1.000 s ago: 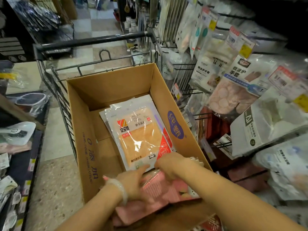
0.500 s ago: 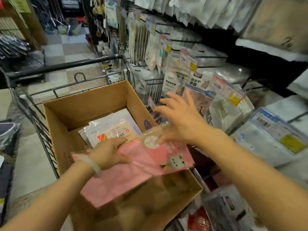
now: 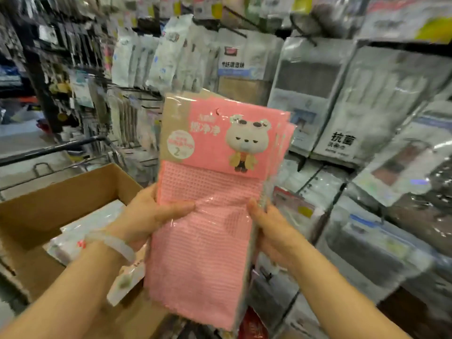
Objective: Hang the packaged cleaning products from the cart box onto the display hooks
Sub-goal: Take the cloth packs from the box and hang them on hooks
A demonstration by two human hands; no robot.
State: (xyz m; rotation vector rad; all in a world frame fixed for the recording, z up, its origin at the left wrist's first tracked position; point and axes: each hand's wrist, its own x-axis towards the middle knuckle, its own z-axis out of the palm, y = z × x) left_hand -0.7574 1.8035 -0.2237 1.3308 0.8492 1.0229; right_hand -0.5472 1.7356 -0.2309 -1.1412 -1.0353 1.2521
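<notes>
I hold a stack of pink cloth packages [image 3: 210, 216] upright in front of me, the top one printed with a cartoon bear. My left hand [image 3: 149, 214] grips the stack's left edge, thumb across the front. My right hand [image 3: 271, 231] grips the right edge, thumb on the front. The cardboard cart box [image 3: 61, 199] sits low on the left with a white-wrapped package [image 3: 80, 231] lying inside. Display hooks [image 3: 144, 106] carrying hanging packages stand behind the stack; the picture is blurred.
The cart's black handle bar [image 3: 56, 148] runs across the left. Grey and white packaged cloths [image 3: 342, 99] crowd the rack to the right, and more packs [image 3: 171, 52] hang above. A small tag [image 3: 124, 282] dangles near my left wrist.
The pink packages came up out of the box from lying flat to upright. My right hand, open over the rack before, now holds the stack's right edge. The view swung up toward the rack.
</notes>
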